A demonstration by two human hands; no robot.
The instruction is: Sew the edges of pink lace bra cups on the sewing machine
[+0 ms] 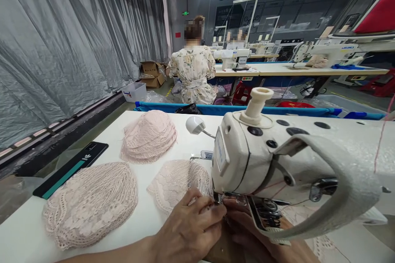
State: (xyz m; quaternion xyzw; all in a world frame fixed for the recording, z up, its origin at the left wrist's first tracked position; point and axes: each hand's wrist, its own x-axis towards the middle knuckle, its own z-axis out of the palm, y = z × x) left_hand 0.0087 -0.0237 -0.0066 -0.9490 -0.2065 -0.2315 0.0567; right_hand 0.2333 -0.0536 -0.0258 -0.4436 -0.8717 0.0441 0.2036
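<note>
My left hand [189,224] rests on a pale pink lace piece [177,181] that lies under the head of a white sewing machine [262,154]. Its fingers are pinched together at the presser foot [219,198], pressing the lace. My right hand [247,226] lies under the machine arm, in shadow, with its fingers curled close to the needle area and touching the same lace. Much of the right hand is hidden by the machine.
Two stacks of pink lace cups lie on the white table, one near left [91,203], one farther back [148,135]. A dark phone [72,166] lies at the left edge. A person in a floral dress [194,74] works ahead among other sewing machines [324,51]. Grey plastic sheeting [61,41] hangs left.
</note>
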